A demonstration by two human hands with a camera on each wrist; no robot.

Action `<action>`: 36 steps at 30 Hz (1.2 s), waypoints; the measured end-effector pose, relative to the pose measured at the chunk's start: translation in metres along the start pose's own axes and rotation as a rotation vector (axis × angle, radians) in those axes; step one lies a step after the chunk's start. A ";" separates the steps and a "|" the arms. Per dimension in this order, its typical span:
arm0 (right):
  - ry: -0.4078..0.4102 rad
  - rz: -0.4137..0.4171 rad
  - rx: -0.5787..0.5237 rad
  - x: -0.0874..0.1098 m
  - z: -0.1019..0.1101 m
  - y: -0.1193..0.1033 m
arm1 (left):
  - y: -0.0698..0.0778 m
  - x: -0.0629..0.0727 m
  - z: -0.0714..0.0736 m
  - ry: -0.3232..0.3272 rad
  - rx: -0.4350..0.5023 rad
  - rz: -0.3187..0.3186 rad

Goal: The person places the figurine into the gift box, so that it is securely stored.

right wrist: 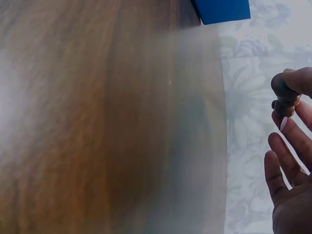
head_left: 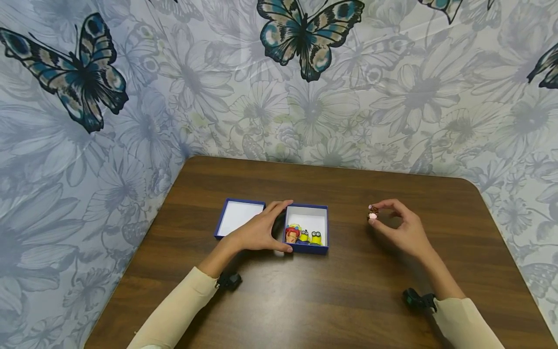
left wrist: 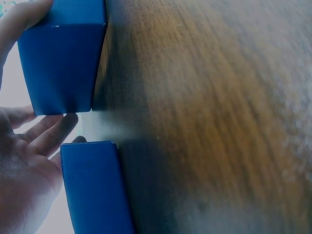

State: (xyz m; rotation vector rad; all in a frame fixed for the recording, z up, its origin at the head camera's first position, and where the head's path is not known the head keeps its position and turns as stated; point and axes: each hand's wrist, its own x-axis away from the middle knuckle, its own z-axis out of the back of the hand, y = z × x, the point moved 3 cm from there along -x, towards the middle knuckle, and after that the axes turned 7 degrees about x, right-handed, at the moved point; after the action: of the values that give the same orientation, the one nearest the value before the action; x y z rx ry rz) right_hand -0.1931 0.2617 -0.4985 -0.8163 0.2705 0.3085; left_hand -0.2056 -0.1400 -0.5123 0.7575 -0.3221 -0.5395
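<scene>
In the head view, my left hand (head_left: 257,231) spans the left side of a blue box (head_left: 328,228) with a white inside, thumb at the front wall and fingers at the back. Inside, along its front, sit a red-haired figurine (head_left: 292,234) and two yellow minion figurines (head_left: 316,238). To the right, my right hand (head_left: 406,231) pinches a small brown and pink figurine (head_left: 372,214) between thumb and fingertip, held apart from the box. The right wrist view shows this figurine (right wrist: 282,90) dark and from behind, the other fingers spread loosely.
A blue lid with a white inside (head_left: 240,216) lies left of the box, partly behind my left hand. Both rest on a brown wooden table (head_left: 322,295). Behind its far edge hangs a floral cloth or wallpaper with butterflies (head_left: 314,111).
</scene>
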 end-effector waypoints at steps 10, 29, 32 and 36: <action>-0.058 0.052 0.037 -0.010 -0.013 -0.013 | 0.001 0.000 0.000 0.001 0.002 0.008; -0.087 0.115 -0.059 -0.027 -0.048 -0.046 | 0.000 0.000 0.000 0.010 0.000 -0.008; -0.107 0.117 -0.066 -0.029 -0.054 -0.050 | 0.000 0.000 0.000 0.010 0.004 -0.010; -0.146 0.107 -0.084 -0.032 -0.062 -0.054 | 0.001 0.000 0.000 0.009 0.004 -0.012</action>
State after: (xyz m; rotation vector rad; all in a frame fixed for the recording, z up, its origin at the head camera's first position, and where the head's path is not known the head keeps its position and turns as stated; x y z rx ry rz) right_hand -0.2101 0.1749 -0.4917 -0.8591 0.1655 0.4803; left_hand -0.2053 -0.1399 -0.5118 0.7656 -0.3107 -0.5470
